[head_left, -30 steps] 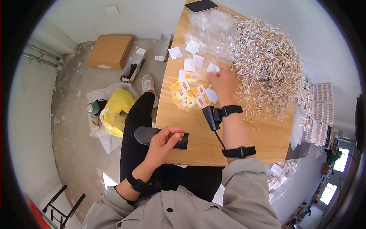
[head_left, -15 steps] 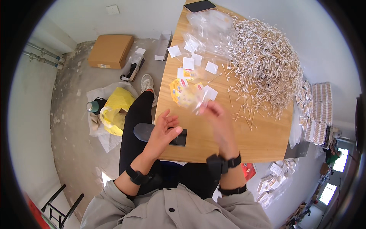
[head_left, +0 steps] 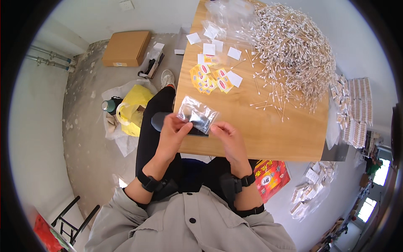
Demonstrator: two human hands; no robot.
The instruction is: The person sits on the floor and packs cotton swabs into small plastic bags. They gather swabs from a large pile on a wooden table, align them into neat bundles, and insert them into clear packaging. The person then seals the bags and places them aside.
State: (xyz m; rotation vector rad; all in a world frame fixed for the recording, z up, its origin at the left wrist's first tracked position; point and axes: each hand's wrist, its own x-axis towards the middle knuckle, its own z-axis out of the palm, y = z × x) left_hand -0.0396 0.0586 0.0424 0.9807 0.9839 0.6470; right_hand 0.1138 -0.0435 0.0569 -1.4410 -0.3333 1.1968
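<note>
A small clear plastic bag (head_left: 194,112) is stretched between my two hands above the table's near left edge. My left hand (head_left: 171,136) pinches its lower left side between thumb and fingers. The bag's lower right corner is gripped by my right hand (head_left: 227,137). Its mouth and contents, if any, are hard to make out through the glare. Just beyond it lie yellow printed cards (head_left: 222,80) and several white square cards (head_left: 234,53). Partly hidden behind the bag and my left hand is a grey rounded object (head_left: 158,121).
A large heap of cotton swabs (head_left: 294,54) covers the far right of the wooden table (head_left: 260,132). Clear bags (head_left: 235,21) lie at the back. Bundled swabs (head_left: 360,103) are stacked beyond the right edge. On the floor are a yellow bag (head_left: 136,105) and a cardboard box (head_left: 126,48).
My right hand has brought the clear bag from the cards back toward me. My left hand, empty and open before, now pinches it too. The view has shifted slightly.
</note>
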